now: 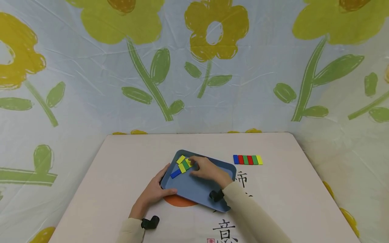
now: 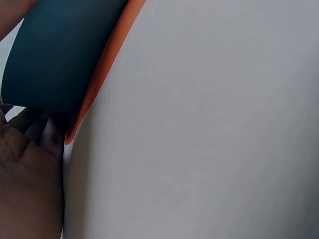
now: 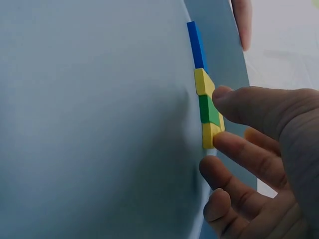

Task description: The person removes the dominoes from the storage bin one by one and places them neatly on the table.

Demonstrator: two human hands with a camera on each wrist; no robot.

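Observation:
A blue tray (image 1: 197, 192) lies on the table, slightly turned. My left hand (image 1: 164, 184) grips its left edge, thumb on top and fingers under the rim; the left wrist view shows the tray's underside (image 2: 60, 50) above my palm (image 2: 25, 164). At the tray's far left corner sits a cluster of flat blocks: a yellow one (image 1: 180, 159), a green one (image 1: 185, 164), another yellow (image 1: 182, 167) and a blue one (image 1: 175, 173). My right hand (image 1: 192, 161) reaches into that cluster. In the right wrist view, thumb and forefinger (image 3: 219, 119) pinch a yellow block beside the green block (image 3: 207, 109).
A tidy row of blocks, blue, red, green, red, green, yellow (image 1: 247, 160), lies on the table right of the tray. An orange disc (image 1: 179, 201) and black characters are printed on the tabletop. Flower-patterned cloth hangs behind and at both sides.

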